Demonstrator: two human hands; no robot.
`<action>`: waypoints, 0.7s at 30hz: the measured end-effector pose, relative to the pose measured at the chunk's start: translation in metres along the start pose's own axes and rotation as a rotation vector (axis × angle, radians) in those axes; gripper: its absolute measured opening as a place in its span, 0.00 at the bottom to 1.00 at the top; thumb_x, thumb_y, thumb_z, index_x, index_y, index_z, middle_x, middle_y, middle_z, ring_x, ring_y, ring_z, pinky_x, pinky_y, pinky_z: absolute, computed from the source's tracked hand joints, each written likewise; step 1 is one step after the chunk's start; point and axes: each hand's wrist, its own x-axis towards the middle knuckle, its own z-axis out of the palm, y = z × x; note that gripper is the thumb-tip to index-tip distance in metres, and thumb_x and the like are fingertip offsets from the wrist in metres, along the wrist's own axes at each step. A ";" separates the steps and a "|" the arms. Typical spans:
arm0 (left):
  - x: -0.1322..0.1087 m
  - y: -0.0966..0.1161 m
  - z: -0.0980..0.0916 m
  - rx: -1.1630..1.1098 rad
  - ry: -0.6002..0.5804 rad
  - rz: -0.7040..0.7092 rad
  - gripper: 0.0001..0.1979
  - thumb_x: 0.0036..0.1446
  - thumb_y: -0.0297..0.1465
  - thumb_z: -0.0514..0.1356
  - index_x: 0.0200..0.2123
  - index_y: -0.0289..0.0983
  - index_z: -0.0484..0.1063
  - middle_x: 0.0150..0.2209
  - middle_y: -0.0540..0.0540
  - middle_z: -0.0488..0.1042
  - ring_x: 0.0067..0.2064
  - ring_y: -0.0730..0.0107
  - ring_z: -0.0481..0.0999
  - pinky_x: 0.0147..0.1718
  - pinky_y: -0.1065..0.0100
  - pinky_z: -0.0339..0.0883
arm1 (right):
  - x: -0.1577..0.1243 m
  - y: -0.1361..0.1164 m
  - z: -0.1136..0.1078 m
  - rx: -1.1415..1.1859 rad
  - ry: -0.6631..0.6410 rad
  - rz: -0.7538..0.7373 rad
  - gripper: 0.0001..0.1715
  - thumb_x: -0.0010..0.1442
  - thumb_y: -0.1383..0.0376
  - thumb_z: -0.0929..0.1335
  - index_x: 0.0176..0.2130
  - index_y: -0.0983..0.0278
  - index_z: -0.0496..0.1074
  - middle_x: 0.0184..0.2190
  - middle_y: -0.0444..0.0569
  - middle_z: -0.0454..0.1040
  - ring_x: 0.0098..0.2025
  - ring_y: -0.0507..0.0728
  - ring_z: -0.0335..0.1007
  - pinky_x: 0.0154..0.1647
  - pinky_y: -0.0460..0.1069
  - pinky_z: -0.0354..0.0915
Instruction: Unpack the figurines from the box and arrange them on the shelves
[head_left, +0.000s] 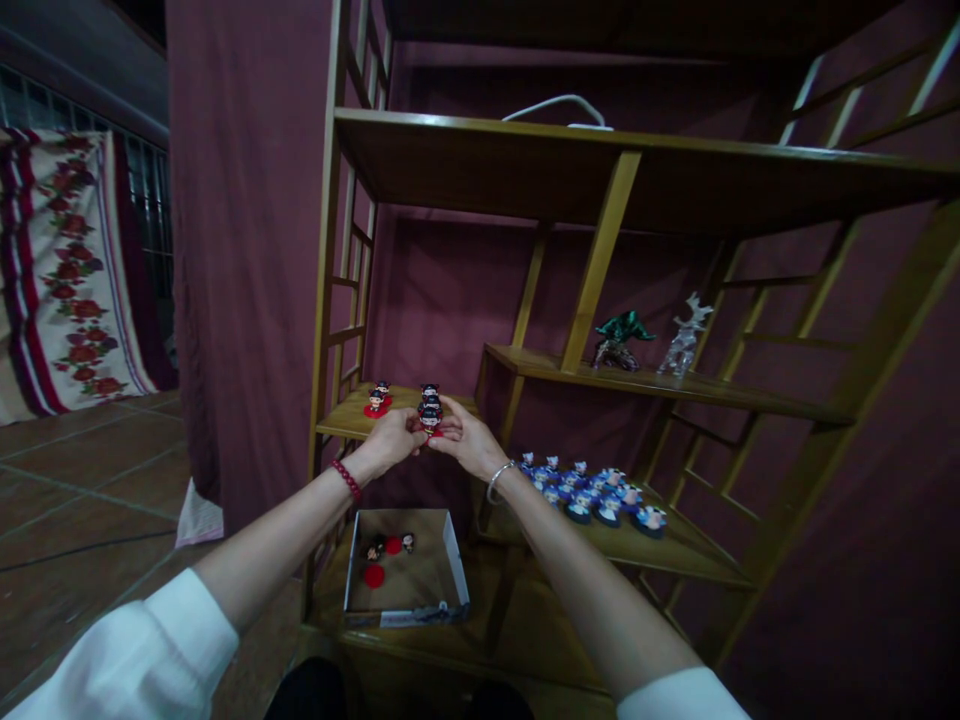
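Note:
My left hand [396, 437] and my right hand [471, 442] meet at the left shelf board, with fingers closed around a small black-haired figurine [430, 419] on a red base. Directly behind it, more figurines of the same kind [429, 391] stand in a line. To the left, two similar figurines [377, 400] on red bases share the board [341, 415]. Lower down, an open cardboard box [405, 597] contains two figurines [373, 552] and red discs [373, 577]. How each fingertip touches the held figurine is partly hidden.
Rows of blue-and-white figurines [577, 500] stand on the lower right shelf. Above them are a green ornament [621, 340] and a clear glass ornament [682, 340]. Wooden uprights [600, 270] divide the rack. A white cable-like loop [562, 103] lies on the top board.

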 end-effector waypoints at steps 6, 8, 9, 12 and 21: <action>0.005 -0.008 -0.004 0.138 -0.020 0.030 0.09 0.41 0.27 0.60 0.30 0.33 0.71 0.21 0.52 0.70 0.17 0.82 0.63 0.18 0.77 0.57 | 0.002 0.003 -0.002 -0.069 0.000 -0.008 0.42 0.41 0.71 0.70 0.54 0.62 0.54 0.34 0.46 0.71 0.35 0.51 0.69 0.44 0.52 0.64; 0.007 -0.010 -0.004 0.144 -0.029 0.038 0.09 0.41 0.27 0.60 0.30 0.33 0.71 0.22 0.52 0.70 0.17 0.81 0.63 0.18 0.78 0.57 | 0.002 0.003 -0.003 -0.072 -0.002 -0.006 0.43 0.41 0.71 0.70 0.55 0.62 0.54 0.33 0.45 0.71 0.34 0.51 0.70 0.43 0.52 0.65; 0.007 -0.010 -0.004 0.140 -0.029 0.043 0.09 0.41 0.27 0.60 0.30 0.33 0.71 0.22 0.52 0.71 0.17 0.81 0.64 0.18 0.78 0.57 | 0.002 0.003 -0.003 -0.074 -0.003 -0.006 0.44 0.41 0.71 0.70 0.55 0.62 0.53 0.33 0.45 0.71 0.34 0.51 0.70 0.43 0.52 0.65; 0.009 -0.011 -0.003 0.119 -0.019 0.055 0.10 0.41 0.27 0.60 0.31 0.33 0.71 0.23 0.51 0.71 0.18 0.81 0.64 0.18 0.78 0.57 | 0.001 0.001 -0.003 -0.082 0.003 -0.014 0.44 0.41 0.71 0.70 0.55 0.61 0.53 0.32 0.44 0.71 0.34 0.51 0.70 0.42 0.51 0.65; 0.012 0.009 0.011 -0.017 -0.004 0.005 0.10 0.44 0.21 0.57 0.33 0.32 0.71 0.21 0.51 0.71 0.20 0.81 0.65 0.18 0.79 0.57 | -0.005 -0.001 -0.011 -0.094 0.123 -0.033 0.39 0.43 0.68 0.70 0.53 0.63 0.56 0.34 0.47 0.73 0.37 0.52 0.70 0.46 0.52 0.64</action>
